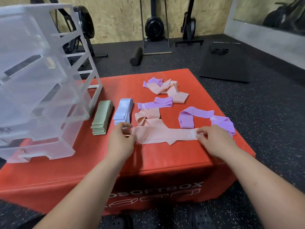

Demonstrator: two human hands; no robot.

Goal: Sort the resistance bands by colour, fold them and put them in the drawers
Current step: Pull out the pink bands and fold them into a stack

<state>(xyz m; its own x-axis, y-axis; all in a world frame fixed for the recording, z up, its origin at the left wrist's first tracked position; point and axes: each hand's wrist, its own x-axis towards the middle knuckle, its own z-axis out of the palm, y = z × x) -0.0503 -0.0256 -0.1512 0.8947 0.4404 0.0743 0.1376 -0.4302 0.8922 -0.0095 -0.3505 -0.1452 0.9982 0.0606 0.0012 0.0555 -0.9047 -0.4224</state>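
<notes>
Fingers of our left hand (121,138) and right hand (212,139) pinch the two ends of a long peach fabric resistance band (165,133), laid flat across the near part of the red padded box (165,164). On the box's left side stands a clear plastic drawer unit (41,88), with a folded green band stack (102,117) and a pale blue band stack (123,111) just beside it. Loose purple bands (194,116) lie on the box's right side.

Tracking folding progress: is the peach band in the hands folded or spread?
Spread: the peach band lies stretched flat between left hand and right hand.
</notes>
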